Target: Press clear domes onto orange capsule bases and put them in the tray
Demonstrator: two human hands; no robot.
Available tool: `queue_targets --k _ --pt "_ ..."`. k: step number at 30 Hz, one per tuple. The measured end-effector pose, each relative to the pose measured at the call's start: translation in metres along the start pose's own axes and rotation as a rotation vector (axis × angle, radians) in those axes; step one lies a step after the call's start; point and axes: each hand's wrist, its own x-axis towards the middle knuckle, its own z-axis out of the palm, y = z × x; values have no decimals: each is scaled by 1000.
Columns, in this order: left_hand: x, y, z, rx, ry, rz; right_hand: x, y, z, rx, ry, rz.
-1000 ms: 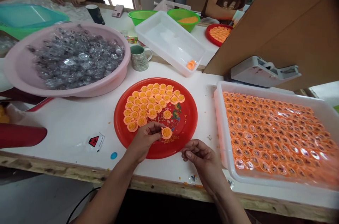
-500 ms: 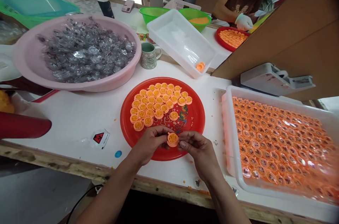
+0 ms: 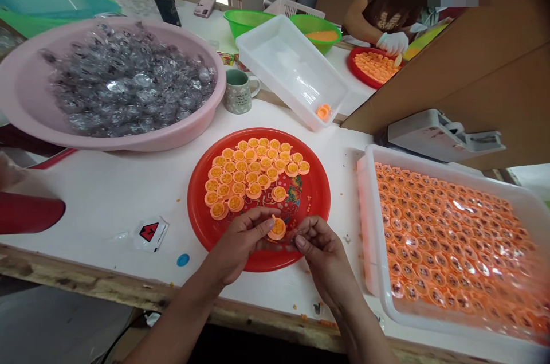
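Between the thumb and fingers of my left hand (image 3: 243, 246) is a small orange toy cup (image 3: 278, 229) with yellow-orange bits inside, its open top facing up. Just to its right, my right hand (image 3: 322, 255) is pinched closed. Something thin and see-through seems to be at those fingertips, too faint to name. Both hands are over the front of a round red tray (image 3: 315, 209) with a printed pattern. Several similar filled cups (image 3: 240, 172) on saucers cover its left and back part, and a single cup (image 3: 279, 194) sits apart near the middle.
Left is a pink basin (image 3: 201, 129) of clear wrapped pieces. A white bin (image 3: 369, 226) of orange cups with printed lids stands right. Behind are a mug (image 3: 238, 94), a tilted white bin (image 3: 275, 54) and a tape dispenser (image 3: 442, 132). Co-workers sit across the table.
My right hand has come slightly away from the orange cup, leaving a small gap. My left hand still holds the cup. The whole view has shifted a little.
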Motion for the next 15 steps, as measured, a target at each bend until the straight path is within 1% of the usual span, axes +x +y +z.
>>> queue_targets --k 4,10,15 --pt "2 -2 -1 -59 15 -2 -1 0 -4 -37 42 10" --pt "-1 -3 2 -21 9 2 -2 1 -9 -171 98 -32" --pt "-4 -4 9 72 -14 -21 0 -3 -11 -262 62 3"
